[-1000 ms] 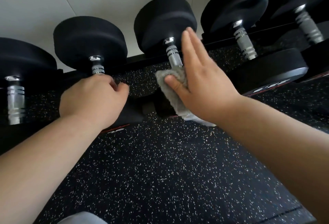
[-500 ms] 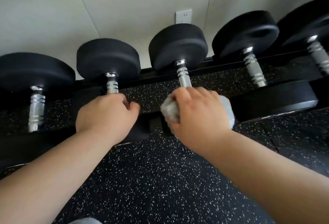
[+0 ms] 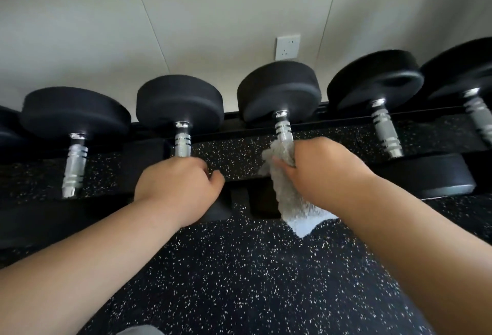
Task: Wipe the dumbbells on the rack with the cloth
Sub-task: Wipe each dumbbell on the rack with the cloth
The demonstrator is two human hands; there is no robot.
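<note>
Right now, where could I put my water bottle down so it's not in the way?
The speckled floor in front of the rack, between the two forearms, is bare and widest. Up on the rack it is crowded: dumbbells side by side, the left hand on one handle, the right hand wrapping the cloth round the next.

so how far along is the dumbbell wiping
Nothing shows as finished; no handle looks any cleaner than the rest. In hand: the right hand grips the cloth around the handle of the middle dumbbell, while the left hand holds the handle of the next dumbbell to its left. Left: that one, plus the other dumbbells along the rack.
</note>
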